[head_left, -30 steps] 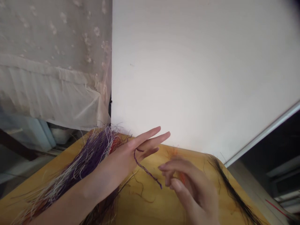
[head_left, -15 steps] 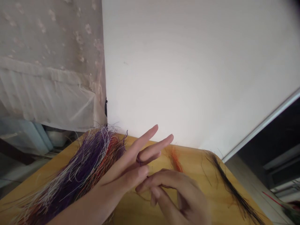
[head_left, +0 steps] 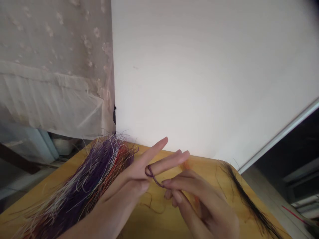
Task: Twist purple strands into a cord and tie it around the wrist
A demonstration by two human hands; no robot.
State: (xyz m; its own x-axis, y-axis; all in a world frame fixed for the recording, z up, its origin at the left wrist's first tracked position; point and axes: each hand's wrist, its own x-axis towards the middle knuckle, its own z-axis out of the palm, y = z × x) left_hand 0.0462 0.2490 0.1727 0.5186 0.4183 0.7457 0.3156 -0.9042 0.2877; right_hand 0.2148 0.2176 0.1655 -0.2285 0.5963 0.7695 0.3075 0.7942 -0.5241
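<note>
- Two hands now work close together: the right hand (head_left: 201,205) has moved in beside the left hand (head_left: 127,176).
- Purple cord (head_left: 154,177) loops around one left finger (head_left: 164,162), its tail running to the right fingertips (head_left: 166,182), which seem clamped on it; the left fingers stand apart.
- Beyond the left hand, a bundle of purple, white and orange fibres (head_left: 99,169) lies on the wooden table (head_left: 149,154); black fibres (head_left: 246,202) lie further right.

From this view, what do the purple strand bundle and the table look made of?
The purple strand bundle looks like dyed plant fibre, perhaps raffia: thin, matte, wispy strands, though synthetic can't be ruled out. The table looks like honey-yellow varnished wood with a soft sheen; laminate is possible.
</note>
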